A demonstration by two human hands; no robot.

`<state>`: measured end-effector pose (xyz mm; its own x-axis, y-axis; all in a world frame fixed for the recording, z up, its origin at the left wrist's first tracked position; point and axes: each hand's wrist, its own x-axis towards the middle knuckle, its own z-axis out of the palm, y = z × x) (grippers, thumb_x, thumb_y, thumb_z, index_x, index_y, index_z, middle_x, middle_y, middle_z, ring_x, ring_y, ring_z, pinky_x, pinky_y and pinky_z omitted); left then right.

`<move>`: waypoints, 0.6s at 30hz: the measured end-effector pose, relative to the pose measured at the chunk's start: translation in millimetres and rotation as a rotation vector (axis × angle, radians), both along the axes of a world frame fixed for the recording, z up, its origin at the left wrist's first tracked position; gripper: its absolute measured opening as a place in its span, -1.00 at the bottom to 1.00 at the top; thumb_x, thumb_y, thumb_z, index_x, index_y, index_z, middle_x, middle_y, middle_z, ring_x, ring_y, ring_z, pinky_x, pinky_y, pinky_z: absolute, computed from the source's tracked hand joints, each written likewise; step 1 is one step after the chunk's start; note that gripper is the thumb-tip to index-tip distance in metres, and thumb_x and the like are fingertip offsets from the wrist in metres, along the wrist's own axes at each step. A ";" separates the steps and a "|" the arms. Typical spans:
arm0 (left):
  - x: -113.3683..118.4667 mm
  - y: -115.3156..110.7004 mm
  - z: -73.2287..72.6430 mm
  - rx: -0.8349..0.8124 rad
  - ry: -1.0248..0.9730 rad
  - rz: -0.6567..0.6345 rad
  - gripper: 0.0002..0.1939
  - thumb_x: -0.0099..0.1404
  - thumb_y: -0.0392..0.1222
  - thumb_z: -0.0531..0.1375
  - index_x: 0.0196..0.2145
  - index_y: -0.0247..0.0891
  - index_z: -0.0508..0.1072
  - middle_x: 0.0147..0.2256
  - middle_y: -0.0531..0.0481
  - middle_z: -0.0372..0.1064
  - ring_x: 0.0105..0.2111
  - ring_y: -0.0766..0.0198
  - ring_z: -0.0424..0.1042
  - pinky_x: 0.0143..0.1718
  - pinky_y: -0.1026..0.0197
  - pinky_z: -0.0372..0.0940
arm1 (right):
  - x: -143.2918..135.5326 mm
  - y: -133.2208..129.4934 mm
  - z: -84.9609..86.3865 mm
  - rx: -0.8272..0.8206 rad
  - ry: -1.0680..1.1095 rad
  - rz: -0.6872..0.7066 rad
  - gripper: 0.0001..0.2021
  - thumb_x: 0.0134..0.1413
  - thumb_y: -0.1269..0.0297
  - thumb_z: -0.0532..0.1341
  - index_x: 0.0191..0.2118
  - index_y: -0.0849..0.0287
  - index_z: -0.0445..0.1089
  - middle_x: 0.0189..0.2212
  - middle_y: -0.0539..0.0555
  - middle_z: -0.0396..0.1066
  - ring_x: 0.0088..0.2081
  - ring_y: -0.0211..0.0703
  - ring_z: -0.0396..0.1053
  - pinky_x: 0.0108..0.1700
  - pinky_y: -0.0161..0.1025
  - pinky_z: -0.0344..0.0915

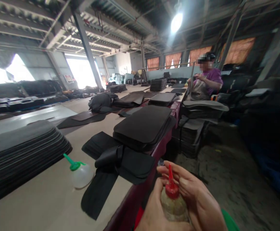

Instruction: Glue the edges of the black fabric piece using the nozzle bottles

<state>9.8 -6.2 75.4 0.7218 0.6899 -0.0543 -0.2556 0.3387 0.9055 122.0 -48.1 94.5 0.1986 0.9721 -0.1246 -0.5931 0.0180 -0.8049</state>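
Observation:
Near the bottom edge, right of the table, my left hand (152,210) is wrapped round a cloudy bottle (175,208) with a red pointed nozzle that points up. My right hand (197,195) closes round the bottle's other side, its fingers behind the red cap. A second bottle (82,176), pale with a green nozzle, lies tilted on the table (58,192). Between the two bottles are loose black pieces (101,189), some folded over. Just behind them sits a stack of dark sheets (142,125) at the table's edge.
A tall stack of dark sheets (26,147) stands at the left. More stacks and a black bundle (101,102) lie farther along the table. A person in purple (213,78) is at the back right. Bundled sheets (190,136) stand on the floor beside the table.

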 end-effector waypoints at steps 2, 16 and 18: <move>-1.6 0.7 -5.3 0.016 0.054 0.031 -0.29 -0.25 -0.44 0.40 -0.10 -0.21 0.27 -0.24 -0.02 0.47 -0.27 0.11 0.51 -0.26 0.16 0.34 | 4.8 2.5 -1.2 0.025 0.022 -0.017 -0.45 0.01 0.04 0.37 0.13 0.10 0.43 0.05 0.21 0.42 0.01 0.03 0.44 -0.02 -0.20 0.43; -2.9 -1.7 -7.9 0.195 0.252 0.142 -0.38 -0.18 -0.46 0.33 -0.12 -0.21 0.28 -0.32 0.10 0.36 -0.38 0.30 0.36 -0.42 0.30 0.19 | 17.2 -2.2 -0.8 0.158 -0.794 -0.128 -0.74 0.20 0.08 0.29 -0.36 0.17 0.55 -0.21 0.08 0.40 -0.14 -0.23 0.38 -0.08 -0.46 0.31; -1.6 -2.1 -7.9 0.224 0.308 0.158 -0.39 -0.19 -0.44 0.34 -0.14 -0.21 0.27 -0.33 0.10 0.37 -0.39 0.30 0.35 -0.43 0.30 0.20 | 16.4 -2.1 2.0 0.181 -0.835 -0.148 -0.72 0.20 0.11 0.27 -0.42 0.19 0.52 -0.25 0.08 0.41 -0.16 -0.24 0.38 -0.09 -0.46 0.30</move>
